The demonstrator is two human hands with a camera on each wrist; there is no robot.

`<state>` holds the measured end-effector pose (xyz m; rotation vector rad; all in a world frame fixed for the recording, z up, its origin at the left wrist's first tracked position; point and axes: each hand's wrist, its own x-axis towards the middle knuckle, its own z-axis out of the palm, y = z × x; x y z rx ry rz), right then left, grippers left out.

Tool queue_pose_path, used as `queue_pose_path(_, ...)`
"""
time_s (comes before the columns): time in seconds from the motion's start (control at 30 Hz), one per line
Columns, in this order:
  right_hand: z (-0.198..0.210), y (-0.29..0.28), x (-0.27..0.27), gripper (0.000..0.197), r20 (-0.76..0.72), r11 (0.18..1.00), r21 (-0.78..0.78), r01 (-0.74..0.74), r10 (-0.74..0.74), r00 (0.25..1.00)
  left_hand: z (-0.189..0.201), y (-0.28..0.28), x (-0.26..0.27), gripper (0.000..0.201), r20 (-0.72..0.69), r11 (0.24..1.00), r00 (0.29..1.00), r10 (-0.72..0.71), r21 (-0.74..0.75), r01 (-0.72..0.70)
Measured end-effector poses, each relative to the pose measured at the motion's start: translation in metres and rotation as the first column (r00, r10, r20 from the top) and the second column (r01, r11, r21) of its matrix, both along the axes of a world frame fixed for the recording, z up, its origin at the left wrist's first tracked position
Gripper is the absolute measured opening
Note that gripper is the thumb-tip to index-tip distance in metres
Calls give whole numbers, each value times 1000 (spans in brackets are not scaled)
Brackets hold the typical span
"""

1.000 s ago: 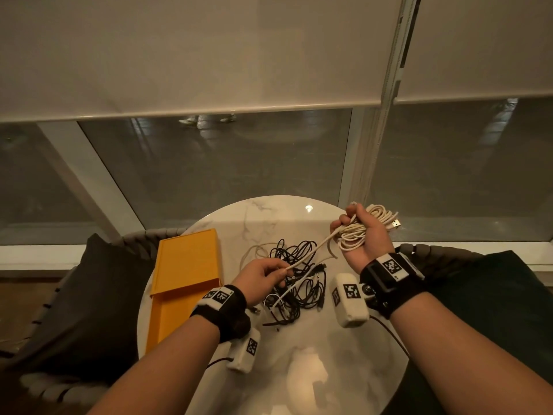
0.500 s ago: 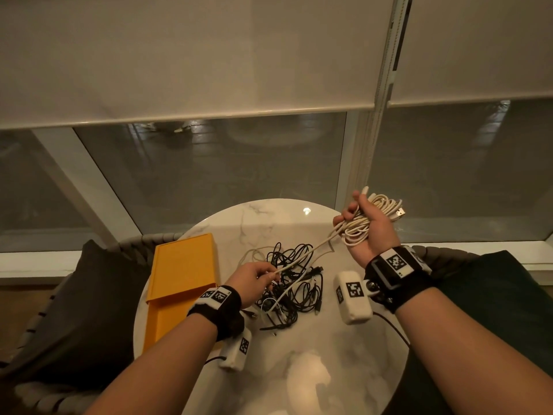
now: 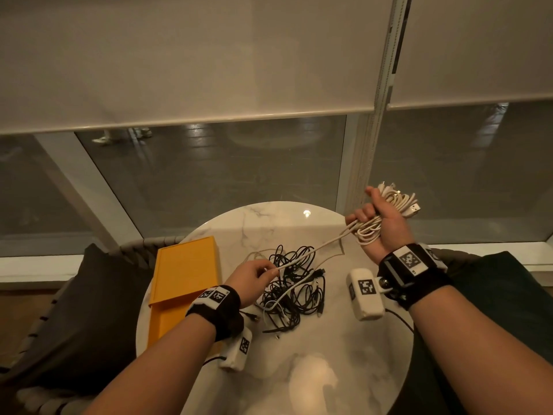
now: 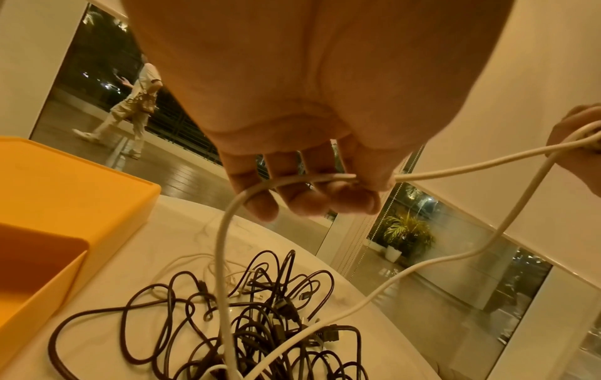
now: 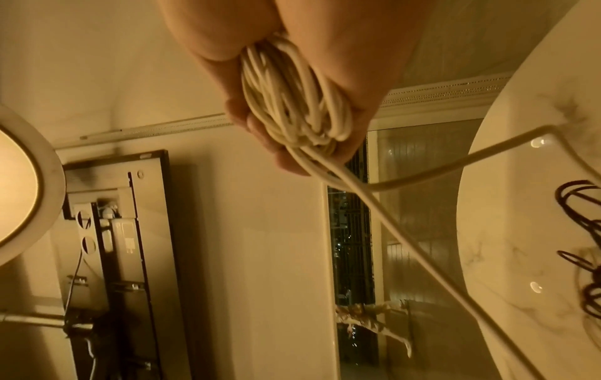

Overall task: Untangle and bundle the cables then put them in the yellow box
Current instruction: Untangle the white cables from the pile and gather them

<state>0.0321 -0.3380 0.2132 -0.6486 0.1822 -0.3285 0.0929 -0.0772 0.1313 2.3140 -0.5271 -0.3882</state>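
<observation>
My right hand [image 3: 378, 218] is raised over the table's far right edge and grips a coiled bundle of white cable [image 3: 395, 205], seen close up as loops [image 5: 292, 97] in the right wrist view. A white strand [image 3: 314, 248] runs taut from it down to my left hand [image 3: 257, 275], which pinches the strand [image 4: 312, 178] between thumb and fingers above a tangle of black cables [image 3: 294, 283] on the table. A second white strand [image 4: 455, 257] drops from the bundle into the tangle [image 4: 227, 321]. The yellow box [image 3: 182, 292] lies open at the left, lid [image 3: 188, 265] at its far end.
The round marble table [image 3: 314, 369] carries the cables and box. Dark cushioned chairs [image 3: 89, 310] flank it left and right. A window with lowered blinds [image 3: 194, 61] stands right behind. White wrist camera units [image 3: 365, 292] hang below both wrists.
My right hand has lifted the white bundle higher and to the right. My left hand slid down the strand, toward the left, and the strand between the hands has grown longer and tauter.
</observation>
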Motion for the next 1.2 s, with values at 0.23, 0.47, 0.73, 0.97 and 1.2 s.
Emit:
queue_pose_path(0.23,15,-36,-4,16,14,985,25,169,-169,986,21,14,13,16,72,984,992,102,-156,-90)
queue_pose_path(0.47,0,-58,-10,9,-64,944,203,260,-252,966,46,29,36,28,71,935,960,270,-257,-244)
queue_pose_path(0.73,-27,-64,-19,14,-141,951,108,289,-273,952,70,54,55,21,-30,756,871,491,-482,-443)
queue_pose_path(0.97,-71,-51,-13,33,-247,981,-1,192,-186,951,80,59,51,46,-407,499,765,498,-588,-637)
queue_pose_path(1.2,-104,-10,-15,26,-269,995,-93,25,-49,962,85,57,39,66,-688,112,718,101,-710,-696)
